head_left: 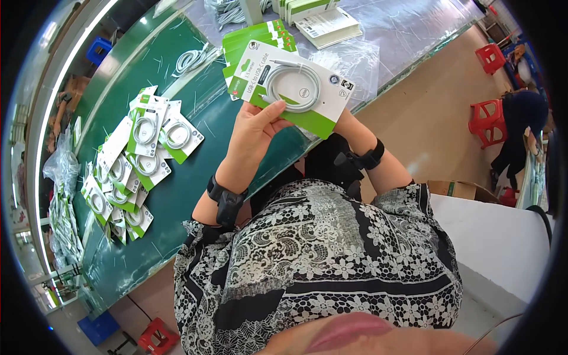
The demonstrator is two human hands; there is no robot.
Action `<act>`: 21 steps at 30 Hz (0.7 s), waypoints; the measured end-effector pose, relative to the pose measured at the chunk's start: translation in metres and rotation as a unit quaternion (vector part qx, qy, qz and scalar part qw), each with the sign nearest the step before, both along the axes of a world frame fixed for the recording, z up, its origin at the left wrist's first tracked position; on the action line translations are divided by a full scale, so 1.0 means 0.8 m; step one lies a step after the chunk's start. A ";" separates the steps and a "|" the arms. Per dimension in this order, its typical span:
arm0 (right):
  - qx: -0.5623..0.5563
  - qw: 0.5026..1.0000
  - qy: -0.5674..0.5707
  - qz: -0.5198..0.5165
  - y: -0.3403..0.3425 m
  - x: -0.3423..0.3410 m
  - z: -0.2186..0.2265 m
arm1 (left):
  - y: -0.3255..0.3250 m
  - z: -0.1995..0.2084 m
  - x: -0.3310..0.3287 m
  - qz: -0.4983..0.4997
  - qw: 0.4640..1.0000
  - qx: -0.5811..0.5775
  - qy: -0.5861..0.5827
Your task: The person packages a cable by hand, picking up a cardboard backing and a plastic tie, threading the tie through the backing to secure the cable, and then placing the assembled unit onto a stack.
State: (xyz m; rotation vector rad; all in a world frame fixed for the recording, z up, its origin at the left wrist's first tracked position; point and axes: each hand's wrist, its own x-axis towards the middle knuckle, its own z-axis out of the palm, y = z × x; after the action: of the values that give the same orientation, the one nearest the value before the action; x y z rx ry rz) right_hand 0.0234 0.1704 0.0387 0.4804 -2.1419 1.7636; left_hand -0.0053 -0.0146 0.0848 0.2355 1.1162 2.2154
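My left hand (261,125) pinches the lower left edge of a white and green cable card (328,89), its thumb on the front. A coiled pale cable (316,80) is fixed to that card, which is held tilted above the bench edge. Behind the card's right end is my right hand (346,121); its fingers are hidden, so I cannot tell how they are placed. Just beyond the held card lie overlapping green cards (254,36). A loose coiled cable (190,61) rests to their left.
On the green bench (195,171) at left sits a heap of carded cables (145,130). Clear plastic bags (62,171) lie along its far left side. Stacked white packs (328,26) stand at the back. Red stools (488,121) and another person (520,118) are at right.
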 end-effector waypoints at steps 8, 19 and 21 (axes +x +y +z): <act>-0.037 0.999 0.027 -0.002 -0.011 0.003 0.006 | 0.001 -0.006 -0.002 0.001 1.000 -0.004 0.009; -0.051 0.998 0.003 0.021 -0.005 0.001 -0.010 | -0.006 -0.008 -0.008 -0.029 0.999 -0.001 0.018; -0.080 0.996 -0.015 0.033 -0.004 0.000 -0.014 | -0.006 -0.008 -0.008 -0.043 0.998 0.038 -0.018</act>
State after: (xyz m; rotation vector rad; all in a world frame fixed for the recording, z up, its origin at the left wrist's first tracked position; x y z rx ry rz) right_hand 0.0236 0.1676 0.0275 0.4905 -2.0058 1.9707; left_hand -0.0118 -0.0198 0.0780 0.2696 0.9848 2.1795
